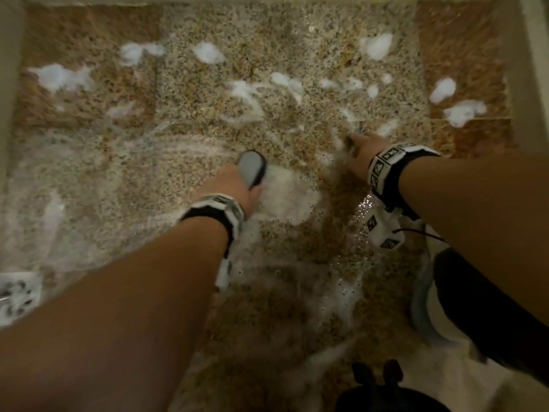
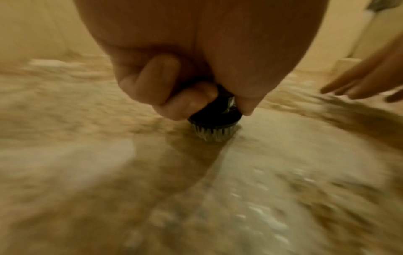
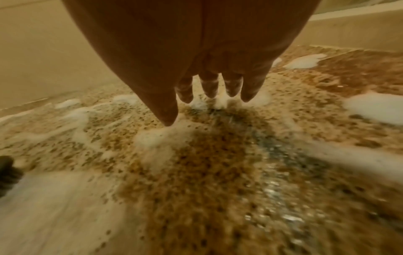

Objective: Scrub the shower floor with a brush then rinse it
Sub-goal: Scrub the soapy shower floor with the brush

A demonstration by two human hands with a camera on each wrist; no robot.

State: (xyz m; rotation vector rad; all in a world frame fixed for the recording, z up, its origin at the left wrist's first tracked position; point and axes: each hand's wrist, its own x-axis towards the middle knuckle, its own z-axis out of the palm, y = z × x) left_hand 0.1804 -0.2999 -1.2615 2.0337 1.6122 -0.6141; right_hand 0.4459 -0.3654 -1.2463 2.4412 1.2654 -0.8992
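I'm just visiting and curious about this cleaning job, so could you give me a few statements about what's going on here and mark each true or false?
1. The left hand grips the brush, bristles down on the shower floor. True.
2. The right hand holds a sponge. False: it holds nothing; its fingers are straight and spread just over the wet floor.
3. White foam patches lie on the far part of the floor. True.
4. The floor is bone dry. False: it glistens with water and suds.
5. The brush has a grey top in the head view. True.
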